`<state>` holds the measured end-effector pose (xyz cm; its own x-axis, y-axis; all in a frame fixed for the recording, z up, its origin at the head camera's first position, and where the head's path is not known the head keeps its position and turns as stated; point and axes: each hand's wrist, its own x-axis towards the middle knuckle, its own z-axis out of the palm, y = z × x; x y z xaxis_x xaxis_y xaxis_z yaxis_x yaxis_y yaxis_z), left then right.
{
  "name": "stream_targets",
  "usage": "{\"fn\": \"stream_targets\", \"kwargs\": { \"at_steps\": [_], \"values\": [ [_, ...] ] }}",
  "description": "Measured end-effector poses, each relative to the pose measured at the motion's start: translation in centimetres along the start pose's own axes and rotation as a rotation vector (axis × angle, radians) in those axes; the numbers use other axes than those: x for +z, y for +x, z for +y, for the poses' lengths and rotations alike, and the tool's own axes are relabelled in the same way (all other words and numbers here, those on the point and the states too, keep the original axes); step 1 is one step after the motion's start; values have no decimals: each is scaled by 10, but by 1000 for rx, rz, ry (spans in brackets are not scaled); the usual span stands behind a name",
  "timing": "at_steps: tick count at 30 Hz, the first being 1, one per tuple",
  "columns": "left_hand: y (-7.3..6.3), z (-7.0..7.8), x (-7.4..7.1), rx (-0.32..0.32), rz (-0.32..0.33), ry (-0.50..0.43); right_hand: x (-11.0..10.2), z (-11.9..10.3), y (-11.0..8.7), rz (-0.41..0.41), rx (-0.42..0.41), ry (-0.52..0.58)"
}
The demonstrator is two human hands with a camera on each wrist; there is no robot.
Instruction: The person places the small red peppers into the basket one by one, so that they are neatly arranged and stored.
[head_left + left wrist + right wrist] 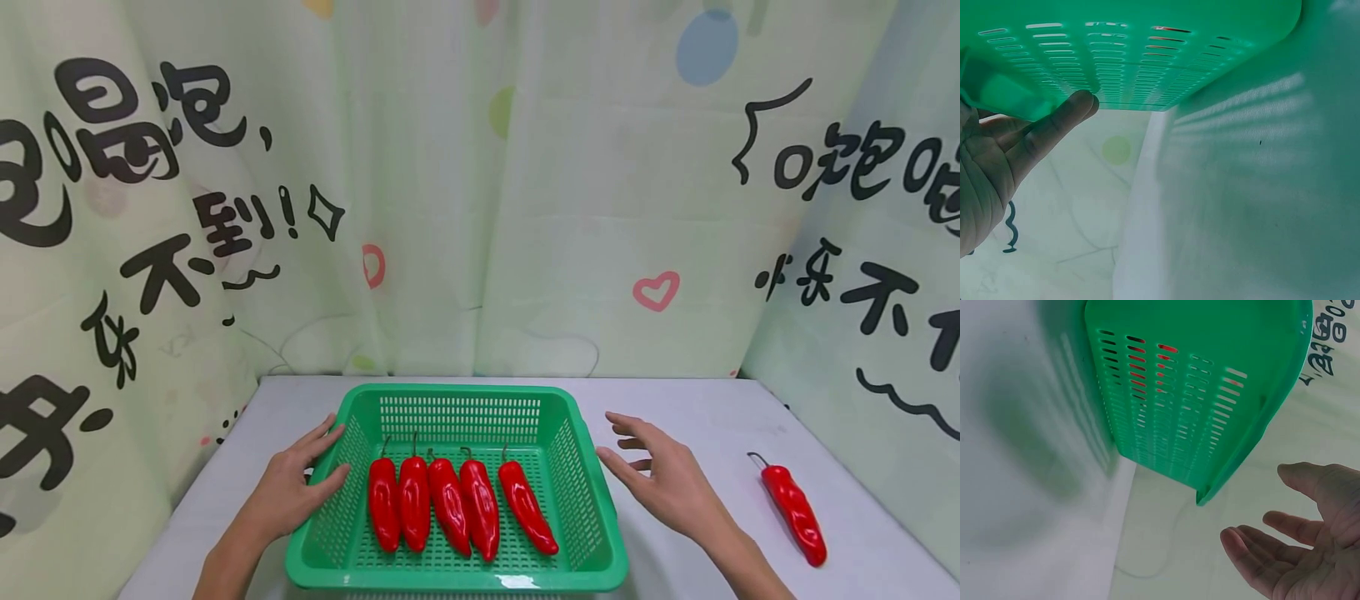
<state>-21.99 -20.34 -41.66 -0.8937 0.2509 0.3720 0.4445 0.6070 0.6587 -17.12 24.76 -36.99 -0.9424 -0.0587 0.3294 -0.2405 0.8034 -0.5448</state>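
A green plastic basket (457, 580) with slotted walls sits on the table in front of me. Several glossy red chili peppers (480, 508) lie side by side on its floor, stems pointing away. At the basket's left rim is my left hand (288, 483), its fingers and thumb extended and overlapping the edge; the left wrist view has its fingers (1060, 122) close against the slotted side. My right hand (667, 479) hovers off the right rim with fingers spread and nothing held. In the right wrist view, a gap separates the fingertips (1232, 540) from the basket.
One more red chili pepper (795, 512) lies on the white table (675, 400) to the right of my right hand. Pale green curtains (570, 208) with black lettering and coloured shapes hang behind the table and along both sides.
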Motion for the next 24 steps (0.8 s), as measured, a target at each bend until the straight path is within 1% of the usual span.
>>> {"fn": "stream_targets", "kwargs": {
  "at_steps": [7,13,24],
  "values": [
    [-2,0,-1,6,-1,0,-4,9,-4,6,9,-14],
    [0,0,0,9,-2,2,-7,17,-7,5,34,-32],
    [0,-1,1,15,1,9,-11,32,-11,-21,125,-65]
  ]
}}
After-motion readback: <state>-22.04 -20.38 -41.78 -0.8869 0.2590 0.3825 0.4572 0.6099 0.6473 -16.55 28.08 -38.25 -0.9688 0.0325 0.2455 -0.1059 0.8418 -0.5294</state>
